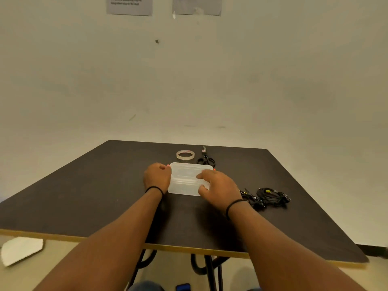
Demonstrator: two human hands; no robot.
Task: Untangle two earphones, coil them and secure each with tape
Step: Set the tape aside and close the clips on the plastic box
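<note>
Both hands clasp the plastic box [185,179]: left hand [157,176] its side, right hand [218,189] its lid.

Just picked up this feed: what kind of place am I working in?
Probably a plain indoor test or recording room, not a home: a bare dark table against a blank wall, printed notice sheets taped up high, and only tape roll, scissors and earphones laid out.

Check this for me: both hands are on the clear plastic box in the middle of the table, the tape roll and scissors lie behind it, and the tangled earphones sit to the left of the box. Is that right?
One thing is wrong: the tangled earphones lie to the right of the clear plastic box, not the left, as the head view shows. The rest holds: the left hand and right hand are on the box, with the tape roll and scissors behind it.
</note>
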